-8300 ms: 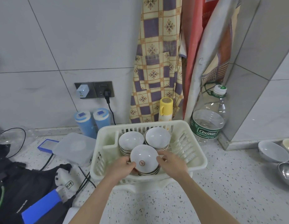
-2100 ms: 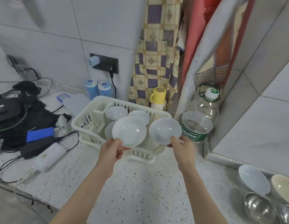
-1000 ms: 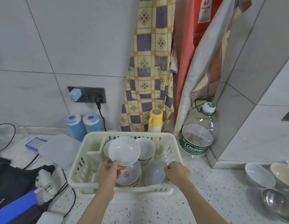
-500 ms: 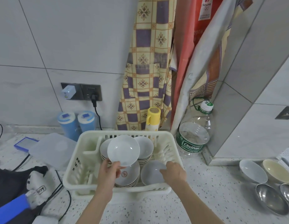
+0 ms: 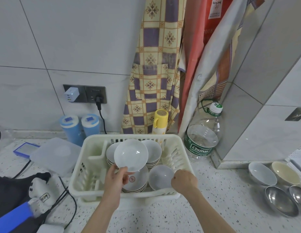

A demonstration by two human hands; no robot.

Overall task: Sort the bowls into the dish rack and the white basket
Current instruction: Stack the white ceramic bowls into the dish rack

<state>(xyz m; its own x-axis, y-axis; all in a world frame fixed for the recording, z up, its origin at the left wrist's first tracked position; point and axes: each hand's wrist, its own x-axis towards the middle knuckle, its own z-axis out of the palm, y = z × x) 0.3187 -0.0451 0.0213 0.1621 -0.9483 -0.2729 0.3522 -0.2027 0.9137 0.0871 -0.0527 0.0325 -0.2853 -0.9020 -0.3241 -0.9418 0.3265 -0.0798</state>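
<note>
Left hand pinches white bowl by its rim, tilted above stacked bowls in white basket. Right hand, fingers curled, grips single bowl at its 3 o'clock rim, inside basket.

Your right hand is down at the basket's near right corner now, at about four o'clock inside the white basket, where two seconds ago it held its small white bowl up in the air. That bowl sits on the basket floor, and your fingers pinch its right rim. Your left hand has come in over the basket too, holding its tilted white bowl above the front stack.
</note>
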